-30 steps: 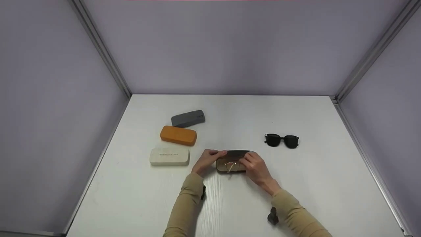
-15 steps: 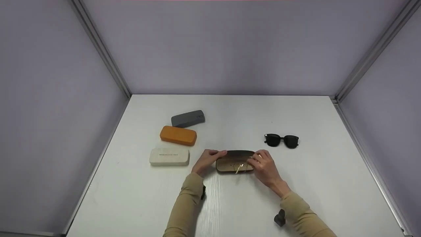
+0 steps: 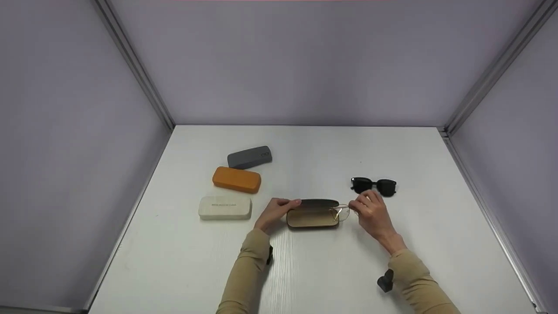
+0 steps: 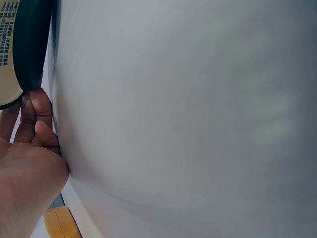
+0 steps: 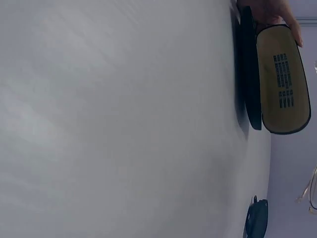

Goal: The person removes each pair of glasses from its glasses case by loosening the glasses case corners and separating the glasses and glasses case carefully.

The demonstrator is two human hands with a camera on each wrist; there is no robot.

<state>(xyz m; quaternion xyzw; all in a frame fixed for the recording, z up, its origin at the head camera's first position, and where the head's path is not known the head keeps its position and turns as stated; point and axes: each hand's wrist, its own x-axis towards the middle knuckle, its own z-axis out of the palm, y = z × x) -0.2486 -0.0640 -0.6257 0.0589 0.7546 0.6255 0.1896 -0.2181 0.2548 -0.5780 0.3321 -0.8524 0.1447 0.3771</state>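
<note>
My left hand [image 3: 273, 213] grips the left end of a dark glasses case [image 3: 313, 220], its thumb at the raised lid. The case stands with its lid up, and its tan lining shows, with printed lettering inside the lid in the right wrist view. Fingers curl at the end of the case [image 4: 30, 44] in the left wrist view. My right hand [image 3: 372, 216] pinches thin gold-rimmed eyeglasses [image 3: 336, 214] just off the case's right end. One lens overlaps the case's right edge in the head view. At the right wrist view's edge, the eyeglasses [image 5: 313, 191] show only partly.
Black sunglasses [image 3: 373, 186] lie just beyond my right hand. To the left are three closed cases: grey [image 3: 249, 157], orange [image 3: 236, 179] and cream [image 3: 225, 208]. Panels wall in the white table [image 3: 436, 244] at the back and sides.
My right hand has moved right with the eyeglasses, from over the case to beside its right end. The left hand and the case have stayed in place.
</note>
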